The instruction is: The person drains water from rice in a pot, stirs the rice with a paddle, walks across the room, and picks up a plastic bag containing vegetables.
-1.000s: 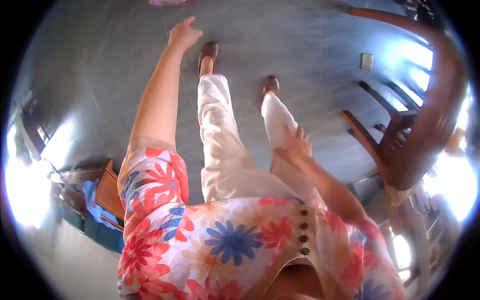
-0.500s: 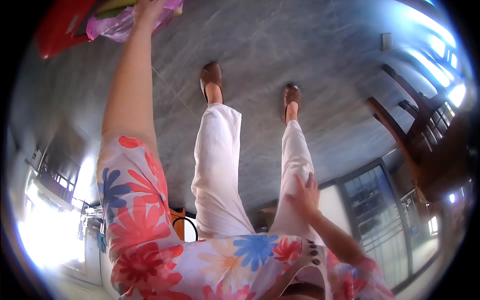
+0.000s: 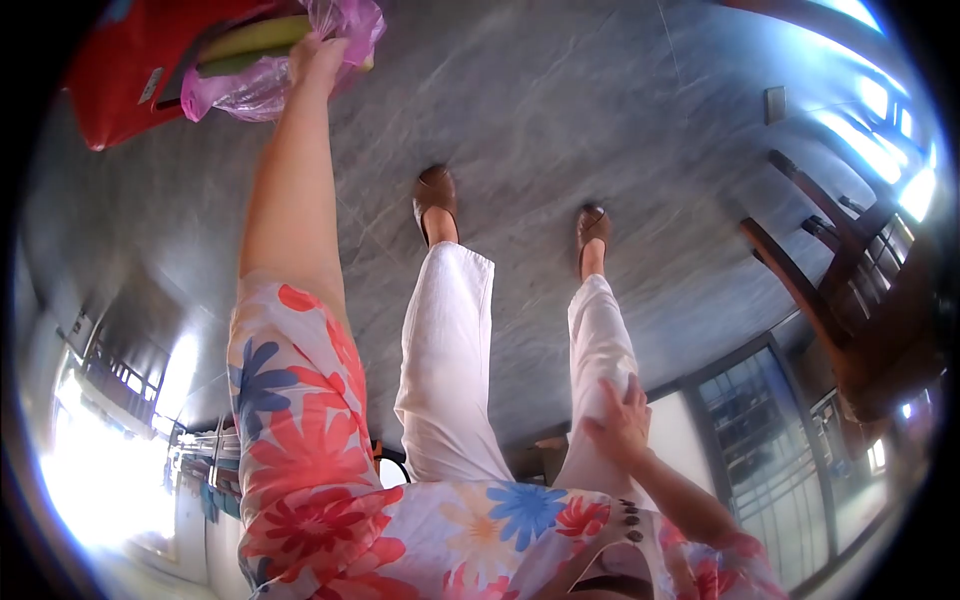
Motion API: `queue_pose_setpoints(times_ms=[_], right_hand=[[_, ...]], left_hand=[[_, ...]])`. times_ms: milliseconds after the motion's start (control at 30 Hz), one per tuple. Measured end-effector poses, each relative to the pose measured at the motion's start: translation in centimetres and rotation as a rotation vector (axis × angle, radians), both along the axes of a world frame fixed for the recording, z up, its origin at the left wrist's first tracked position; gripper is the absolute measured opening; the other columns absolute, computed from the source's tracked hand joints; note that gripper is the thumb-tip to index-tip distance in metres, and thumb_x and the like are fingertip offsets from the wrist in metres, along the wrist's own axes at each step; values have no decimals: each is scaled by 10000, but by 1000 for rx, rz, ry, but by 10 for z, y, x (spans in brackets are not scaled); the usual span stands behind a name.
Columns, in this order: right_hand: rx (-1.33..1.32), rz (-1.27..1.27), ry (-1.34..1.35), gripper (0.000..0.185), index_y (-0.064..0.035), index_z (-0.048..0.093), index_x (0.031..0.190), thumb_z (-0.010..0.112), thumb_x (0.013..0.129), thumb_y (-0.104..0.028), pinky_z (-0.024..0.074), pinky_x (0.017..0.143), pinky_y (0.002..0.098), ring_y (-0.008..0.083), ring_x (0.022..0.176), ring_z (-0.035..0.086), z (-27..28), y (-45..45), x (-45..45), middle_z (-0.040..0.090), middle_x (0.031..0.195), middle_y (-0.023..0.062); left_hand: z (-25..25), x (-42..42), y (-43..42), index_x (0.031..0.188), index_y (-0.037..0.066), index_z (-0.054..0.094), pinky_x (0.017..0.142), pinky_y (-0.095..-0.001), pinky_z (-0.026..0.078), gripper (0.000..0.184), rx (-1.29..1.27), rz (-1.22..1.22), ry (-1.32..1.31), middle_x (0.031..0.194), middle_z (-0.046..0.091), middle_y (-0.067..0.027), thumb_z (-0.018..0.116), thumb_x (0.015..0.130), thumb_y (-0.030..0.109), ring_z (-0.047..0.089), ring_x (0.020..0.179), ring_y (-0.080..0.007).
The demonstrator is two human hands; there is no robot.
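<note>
At the upper left, my left hand [image 3: 318,62] reaches out with its fingers closed on a thin pink plastic bag [image 3: 248,92]. Long green-yellow vegetables [image 3: 255,40] show in the bag's opening; I cannot tell their exact kind. The bag is right beside a red, smooth-sided container or bag [image 3: 125,75] with a small pale label. My right hand [image 3: 622,420] lies on my right leg in white trousers [image 3: 600,330], fingers spread and holding nothing.
I stand on a grey tiled floor [image 3: 520,130] in brown shoes [image 3: 436,190]. Dark wooden furniture legs [image 3: 800,270] stand to the right. A glass-fronted cabinet or door [image 3: 760,440] is at lower right, and a bright opening [image 3: 100,460] at lower left.
The view has shifted, so the pink bag, the vegetables and the red container show more fully, lower in the picture. My left hand stays on the bag; my right hand stays on my leg.
</note>
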State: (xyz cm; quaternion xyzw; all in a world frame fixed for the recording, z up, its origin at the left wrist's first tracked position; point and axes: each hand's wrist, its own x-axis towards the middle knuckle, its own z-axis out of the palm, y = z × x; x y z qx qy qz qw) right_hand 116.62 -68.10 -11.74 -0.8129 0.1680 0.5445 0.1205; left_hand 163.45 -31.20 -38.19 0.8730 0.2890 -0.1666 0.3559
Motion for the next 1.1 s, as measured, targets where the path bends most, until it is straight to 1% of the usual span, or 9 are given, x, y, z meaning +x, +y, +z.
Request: queue_pose_setpoints(times_ms=[67,167,267,300,367,633,833,933,1100], right_hand=[[12,-4,-15,724,-237,387,1312,705,671,-346,318,951,530,455,1217,308,-1,0,4,249,1365,294],[23,-1,-38,721,-233,393,1309,707,668,-337,321,944,534,461,1213,309,3,3,6,252,1363,297],[40,-19,-85,721,-229,398,1307,712,664,-322,324,939,536,464,1210,311,-1,3,6,255,1360,298],[48,-31,-102,722,-228,400,1306,713,662,-316,324,937,536,464,1210,312,-3,3,7,257,1359,299],[43,-34,-80,726,-228,397,1309,716,662,-308,326,934,538,462,1209,315,-3,5,7,258,1358,299],[33,-17,-51,718,-229,407,1307,714,665,-320,330,931,533,448,1215,321,-2,0,0,253,1368,291],[37,57,-130,671,-221,442,1286,696,671,-305,356,921,518,411,1212,349,1,-16,-13,272,1377,254],[53,70,-168,669,-216,441,1290,686,675,-313,370,918,508,406,1202,369,13,-39,19,284,1372,251],[97,15,-129,676,-229,422,1316,666,694,-328,382,929,507,411,1203,392,-9,-50,4,289,1384,250]], left_hand=[[-3,5,5,972,79,591,586,-311,525,320,729,-211,-294,824,646,-73,727,709,200,631,752,-193],[-6,9,20,1095,61,545,632,-356,552,382,582,-113,-416,944,629,-111,691,752,145,631,863,-257],[14,1,3,1160,51,498,639,-375,551,387,-672,318,-136,1038,597,-130,634,798,63,618,882,-274],[16,-1,-3,1137,42,507,628,-377,551,332,-795,388,-14,1070,582,-134,591,819,-4,612,888,-280],[-37,0,21,1133,44,510,637,-378,547,327,-807,597,-68,1058,583,-130,575,819,-17,608,901,-267],[48,-62,3,1025,54,533,841,-334,450,229,-984,494,-197,987,593,-95,493,812,-19,603,859,-221],[110,-169,10,799,67,633,733,-258,422,135,-478,112,-157,764,614,-27,564,694,16,596,798,-172],[143,-207,-9,748,73,662,698,-273,437,98,-296,212,68,761,632,-22,611,667,91,596,768,-163],[120,-257,-33,861,129,690,750,-323,477,222,57,-374,276,888,670,-78,628,652,169,629,834,-215]])
